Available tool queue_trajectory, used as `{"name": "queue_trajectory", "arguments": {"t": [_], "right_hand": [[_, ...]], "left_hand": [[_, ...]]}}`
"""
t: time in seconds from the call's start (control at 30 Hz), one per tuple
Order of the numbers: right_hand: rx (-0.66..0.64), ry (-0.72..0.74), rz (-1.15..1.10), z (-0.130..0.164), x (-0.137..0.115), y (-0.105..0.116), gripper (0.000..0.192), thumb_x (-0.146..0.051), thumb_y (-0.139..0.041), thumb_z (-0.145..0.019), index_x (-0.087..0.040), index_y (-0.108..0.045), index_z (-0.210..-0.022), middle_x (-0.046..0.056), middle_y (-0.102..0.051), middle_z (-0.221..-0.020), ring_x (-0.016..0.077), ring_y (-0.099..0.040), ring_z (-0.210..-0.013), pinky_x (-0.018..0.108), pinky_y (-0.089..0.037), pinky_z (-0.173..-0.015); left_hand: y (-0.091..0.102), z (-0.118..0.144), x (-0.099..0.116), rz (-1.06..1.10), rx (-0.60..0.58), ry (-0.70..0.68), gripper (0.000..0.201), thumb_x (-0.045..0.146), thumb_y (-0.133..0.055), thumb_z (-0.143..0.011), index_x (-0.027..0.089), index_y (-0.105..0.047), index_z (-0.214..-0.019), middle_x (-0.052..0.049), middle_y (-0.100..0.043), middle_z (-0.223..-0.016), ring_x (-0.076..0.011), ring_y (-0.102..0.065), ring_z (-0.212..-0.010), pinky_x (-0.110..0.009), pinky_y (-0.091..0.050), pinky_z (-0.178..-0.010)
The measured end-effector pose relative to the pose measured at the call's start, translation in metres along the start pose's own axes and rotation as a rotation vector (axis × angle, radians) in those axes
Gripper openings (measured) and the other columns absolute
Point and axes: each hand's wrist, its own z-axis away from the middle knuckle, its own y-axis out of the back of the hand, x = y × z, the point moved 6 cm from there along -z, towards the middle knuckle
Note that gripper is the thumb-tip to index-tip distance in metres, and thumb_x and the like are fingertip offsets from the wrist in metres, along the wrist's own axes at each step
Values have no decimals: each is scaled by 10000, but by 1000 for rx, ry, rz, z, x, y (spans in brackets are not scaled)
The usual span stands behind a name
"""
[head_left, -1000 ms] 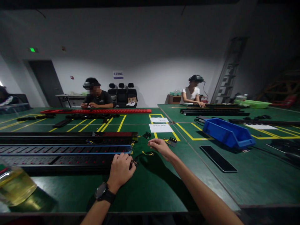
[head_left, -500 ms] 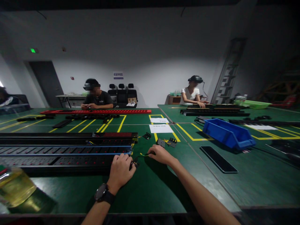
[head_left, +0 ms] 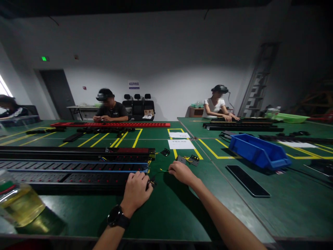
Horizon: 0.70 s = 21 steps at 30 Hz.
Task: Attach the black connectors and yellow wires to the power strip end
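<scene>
The left hand (head_left: 136,189), with a black watch at the wrist, is curled nearly shut at the near end of the long black power strip with red switches (head_left: 70,176); its fingers pinch a small dark connector (head_left: 152,182) just off that end, knuckles up, so how the grip closes underneath cannot be told. The right hand (head_left: 182,172) is loosely closed, fingertips pinching the thin yellow-green wire (head_left: 163,170) that runs leftward toward the connector.

A second ago the right hand was farther out, open over the counter near the small black brackets, with the wire lying loose on the green mat. It has since drawn in toward the left hand and taken up the wire, which now looks lifted and nearly straight between the two hands. The left hand has hardly moved. That reads as a wire end being brought to the strip's end fitting, not yet seated.

Beyond the hands lie the small black metal brackets (head_left: 191,159) and white paper sheets (head_left: 181,144) on the green counter (head_left: 166,211). A blue plastic bin (head_left: 260,151) and a flat black plate (head_left: 247,180) sit to the right; a bottle of yellow liquid (head_left: 18,203) stands at the near left. Two other people work at the far side.
</scene>
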Motion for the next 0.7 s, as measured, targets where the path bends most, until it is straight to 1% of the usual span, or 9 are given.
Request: {"name": "queue_trajectory", "arguments": {"t": [0.1,0.23,0.3,0.37,0.43,0.5,0.53,0.6,0.7], "right_hand": [[-13,18,3,2,-3,2,128,-236,-644,-905,-207,-762,-947,82,-701,-976,217,-650,-927,277,-437,-782],[-27,1,4,4,-4,3,139,-211,-615,-910,-204,-752,-927,81,-707,-976,211,-652,-919,273,-424,-771],[3,-32,-15,3,-1,3,158,-212,-584,-926,-199,-741,-913,86,-708,-981,207,-650,-921,276,-421,-776],[65,-61,-95,0,3,4,164,-218,-568,-926,-195,-727,-894,86,-710,-968,204,-644,-908,280,-420,-771],[140,-68,-247,-4,6,4,154,-243,-576,-907,-192,-716,-869,78,-712,-912,200,-633,-851,286,-419,-739],[196,-63,-464,-8,6,1,167,-306,-602,-881,-185,-706,-829,58,-697,-816,185,-604,-755,287,-411,-684],[201,-66,-594,-10,5,-2,198,-354,-620,-870,-181,-699,-812,43,-679,-765,172,-578,-701,283,-402,-650],[167,-101,-865,-12,0,-11,287,-460,-672,-833,-176,-689,-802,12,-634,-700,137,-516,-615,264,-372,-584],[73,-193,-1193,-10,-13,-25,406,-553,-778,-740,-169,-694,-843,-21,-597,-682,92,-452,-552,234,-329,-527]], "left_hand": [[1,0,1,-6,-9,5,167,253,-543,-897,191,-689,-843,-86,-676,-899,-272,-565,-914,-440,-386,-815],[2,1,2,-14,-39,19,153,264,-561,-882,183,-689,-862,-99,-669,-938,-280,-556,-950,-444,-395,-842],[3,1,1,-9,-55,36,144,282,-579,-871,182,-683,-870,-102,-659,-957,-286,-550,-976,-441,-398,-859],[6,1,0,16,-58,60,148,307,-592,-868,183,-672,-878,-97,-647,-964,-282,-545,-984,-434,-404,-869],[11,-1,-1,57,-46,81,156,321,-585,-883,186,-661,-894,-87,-636,-961,-269,-543,-971,-420,-409,-864],[16,-5,-1,89,-21,99,145,304,-564,-904,191,-653,-916,-77,-633,-965,-260,-543,-968,-412,-410,-865],[19,-9,0,98,-11,104,134,286,-554,-912,194,-651,-925,-72,-635,-971,-258,-545,-974,-411,-410,-870],[21,-17,3,117,-7,101,115,250,-545,-920,201,-647,-944,-63,-641,-987,-253,-553,-985,-409,-411,-882],[19,-32,15,170,-47,34,117,260,-554,-940,208,-638,-1003,-55,-646,-1021,-241,-565,-1000,-389,-429,-886]]}}
